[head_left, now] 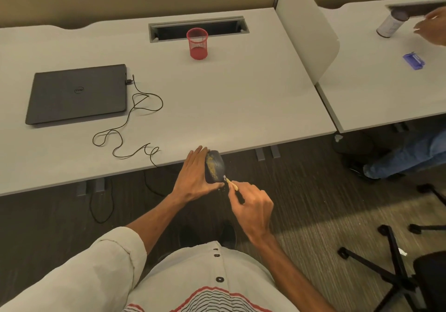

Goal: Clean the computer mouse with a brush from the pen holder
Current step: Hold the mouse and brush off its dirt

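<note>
My left hand [196, 175] grips a dark computer mouse [215, 165] just off the desk's front edge, over the floor. Yellowish dust covers the mouse's upper face. My right hand [251, 205] pinches a small brush [232, 184] with a pale yellow handle. The brush's tip touches the near end of the mouse. A red mesh pen holder [197, 44] stands upright at the back of the desk and looks empty. The mouse's black cable [135, 109] loops across the desk to the laptop.
A closed dark laptop [77, 93] lies at the left of the grey desk [217, 99]. A cable slot [199, 29] opens behind the pen holder. A white divider [306, 36] separates a neighbouring desk where another person's hand [432, 25] reaches by a white can [391, 24]. A chair base [395, 270] stands at right.
</note>
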The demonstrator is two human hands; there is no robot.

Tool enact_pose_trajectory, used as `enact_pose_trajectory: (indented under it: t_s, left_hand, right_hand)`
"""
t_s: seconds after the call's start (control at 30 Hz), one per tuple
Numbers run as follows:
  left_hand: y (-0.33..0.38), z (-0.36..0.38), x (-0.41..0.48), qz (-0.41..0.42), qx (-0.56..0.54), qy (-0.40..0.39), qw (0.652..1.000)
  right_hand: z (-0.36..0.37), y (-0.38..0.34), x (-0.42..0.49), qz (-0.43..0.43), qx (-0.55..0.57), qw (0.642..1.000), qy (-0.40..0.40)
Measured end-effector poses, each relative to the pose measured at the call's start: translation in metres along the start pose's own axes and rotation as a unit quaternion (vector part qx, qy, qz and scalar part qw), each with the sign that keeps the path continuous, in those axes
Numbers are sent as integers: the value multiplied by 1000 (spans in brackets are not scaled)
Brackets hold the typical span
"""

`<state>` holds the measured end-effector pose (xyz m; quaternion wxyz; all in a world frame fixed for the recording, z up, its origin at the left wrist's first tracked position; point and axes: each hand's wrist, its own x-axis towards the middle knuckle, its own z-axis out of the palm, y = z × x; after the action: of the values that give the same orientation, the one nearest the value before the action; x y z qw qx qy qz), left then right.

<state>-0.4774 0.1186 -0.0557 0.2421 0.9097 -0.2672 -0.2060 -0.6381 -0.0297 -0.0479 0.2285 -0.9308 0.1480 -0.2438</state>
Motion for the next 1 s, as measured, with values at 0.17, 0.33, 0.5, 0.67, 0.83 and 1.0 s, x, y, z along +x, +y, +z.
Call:
enact_pose_trajectory:
  t_s: [0.17, 0.33, 0.5, 0.67, 0.83, 1.0]
  left_hand:
    - [2, 5, -2, 0, -34, 6, 999]
    - [0, 8, -2, -2, -59, 1, 998]
    - [-4, 10, -2, 0, -55, -16, 998]
    - [-1, 13, -1, -1, -51, -31, 998]
    - [-1, 11, 1, 9, -39, -28, 999]
    - [0, 8, 1, 15, -20, -8, 1000]
  right_hand:
    - [7, -14, -1, 3, 17, 1000, -7]
    - [11, -18, -2, 13, 30, 999, -20]
    - [14, -22, -5, 23, 48, 998, -29]
    - [15, -25, -8, 15, 60, 997, -35]
    - [6, -16, -7, 8, 39, 999, -9]
    - [-2, -4, -3, -11, -27, 1000, 11]
